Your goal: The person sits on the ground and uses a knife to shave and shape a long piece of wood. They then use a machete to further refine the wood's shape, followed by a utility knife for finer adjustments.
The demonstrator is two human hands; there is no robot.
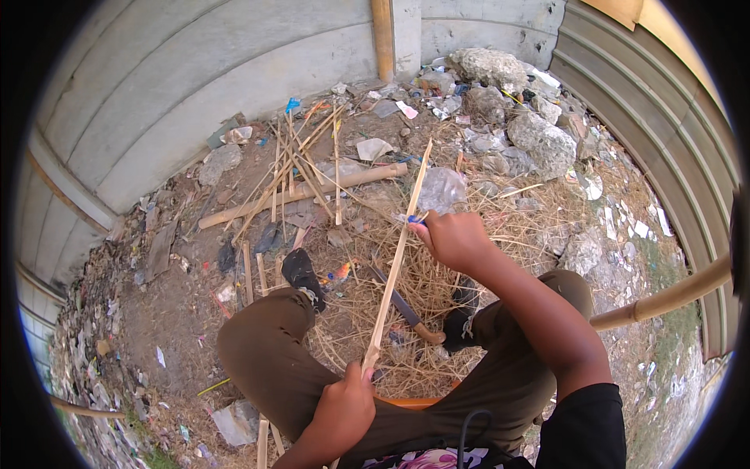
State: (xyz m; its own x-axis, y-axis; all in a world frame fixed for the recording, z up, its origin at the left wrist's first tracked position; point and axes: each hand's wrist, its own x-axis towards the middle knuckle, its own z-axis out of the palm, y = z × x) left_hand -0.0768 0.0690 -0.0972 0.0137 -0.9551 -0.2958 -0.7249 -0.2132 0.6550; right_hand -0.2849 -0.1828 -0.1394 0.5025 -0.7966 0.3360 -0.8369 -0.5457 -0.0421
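A long, pale split bamboo strip (pixel 397 275) slants up and away between my knees. Near its lower end my left hand (pixel 344 408) is closed around it. My right hand (pixel 459 239) is closed on a small blue tool (pixel 416 220) pressed against the strip's upper part; the fist hides most of it, so its kind does not show. Beneath the strip a machete (pixel 406 309) with a wooden handle lies on bamboo shavings (pixel 355 313), close to my right shoe.
Crossed bamboo strips (pixel 301 160) lie ahead on a thick bamboo pole (pixel 355 178). Rocks (pixel 539 142) and litter fill the far right. A concrete wall (pixel 234 78) and a corrugated metal fence (pixel 648 86) border the ground. Another pole (pixel 664 295) juts in at right.
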